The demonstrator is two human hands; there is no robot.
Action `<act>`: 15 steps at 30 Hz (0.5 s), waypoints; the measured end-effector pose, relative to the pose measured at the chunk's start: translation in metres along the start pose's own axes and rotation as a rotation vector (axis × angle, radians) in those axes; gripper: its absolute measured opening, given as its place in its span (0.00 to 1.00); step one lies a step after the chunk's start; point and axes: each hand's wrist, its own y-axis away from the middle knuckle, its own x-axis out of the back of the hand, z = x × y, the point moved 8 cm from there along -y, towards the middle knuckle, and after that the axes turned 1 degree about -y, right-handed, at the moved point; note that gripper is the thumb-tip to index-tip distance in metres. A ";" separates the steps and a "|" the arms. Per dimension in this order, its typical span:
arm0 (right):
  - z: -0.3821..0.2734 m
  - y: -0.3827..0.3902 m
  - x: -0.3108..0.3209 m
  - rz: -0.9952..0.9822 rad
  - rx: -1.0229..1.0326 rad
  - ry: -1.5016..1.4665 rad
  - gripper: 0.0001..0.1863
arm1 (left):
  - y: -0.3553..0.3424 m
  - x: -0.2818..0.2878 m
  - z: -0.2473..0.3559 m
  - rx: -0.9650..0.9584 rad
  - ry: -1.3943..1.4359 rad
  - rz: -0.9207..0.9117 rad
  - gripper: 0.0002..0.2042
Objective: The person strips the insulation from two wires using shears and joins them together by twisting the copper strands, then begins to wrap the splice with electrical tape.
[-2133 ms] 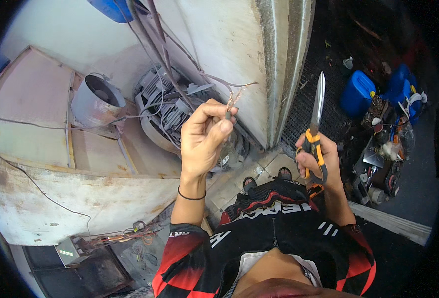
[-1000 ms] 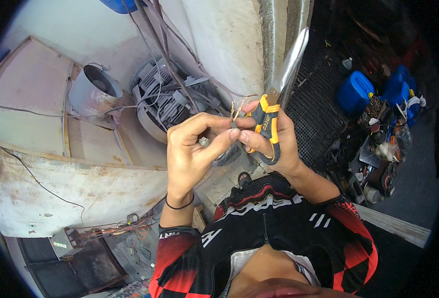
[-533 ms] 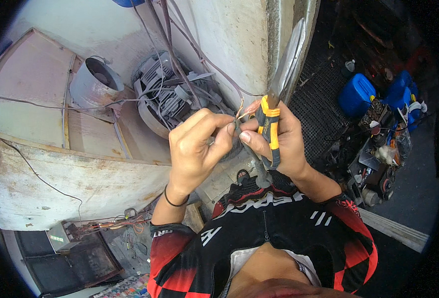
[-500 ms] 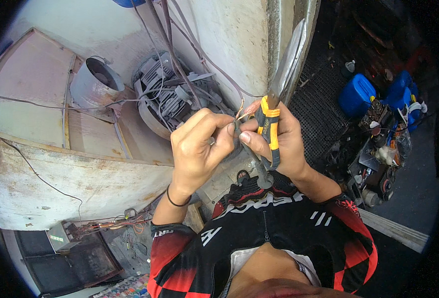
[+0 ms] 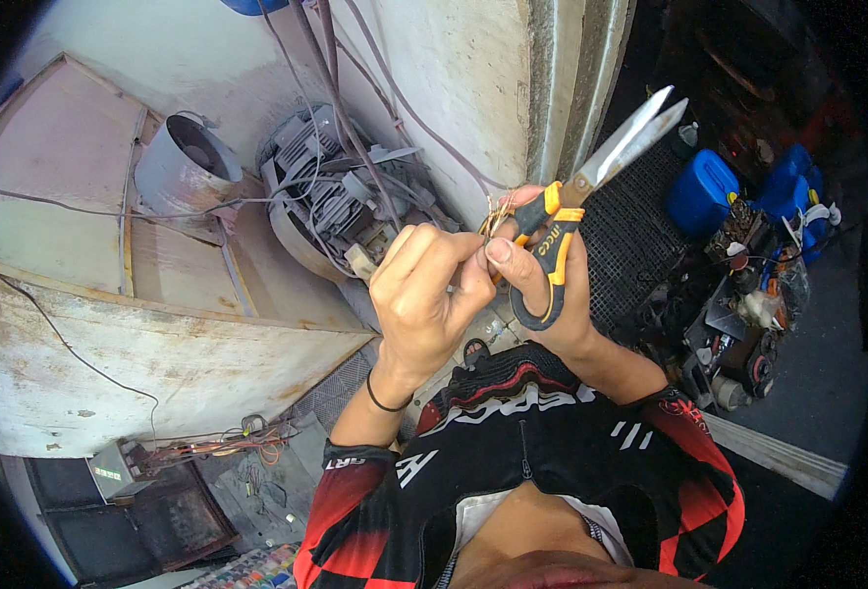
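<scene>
Near the middle of the view my left hand is closed in a pinch on a cable end with splayed bare copper strands. My right hand grips yellow-and-black scissors, their blades slightly parted and pointing up to the right. Its thumb is right at the pinched wires, beside my left fingertips. Behind the hands, dusty grey cables hang along a white wall; the lower part of the held cable is hidden by my fingers.
A dusty motor and a round duct sit on a pale metal structure at left. At right, a grate, blue jugs and piled tools and parts lie on the floor. A metal box with wiring is lower left.
Over two seconds my right hand has moved up and left to meet my left at the wires. Since half a second ago the blades have tilted rightward and both hands have shifted slightly right.
</scene>
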 end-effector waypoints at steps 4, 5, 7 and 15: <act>0.003 0.005 -0.001 0.086 -0.044 -0.129 0.19 | 0.004 -0.002 -0.002 0.044 0.043 0.040 0.05; 0.003 0.006 0.000 0.108 -0.031 -0.131 0.19 | 0.005 -0.003 -0.001 0.046 0.043 0.056 0.04; 0.006 0.007 0.002 0.151 -0.005 -0.134 0.19 | 0.007 -0.004 -0.003 0.081 0.090 0.077 0.03; 0.007 0.008 0.003 0.187 0.078 -0.058 0.22 | 0.025 -0.016 -0.028 0.273 0.378 0.139 0.02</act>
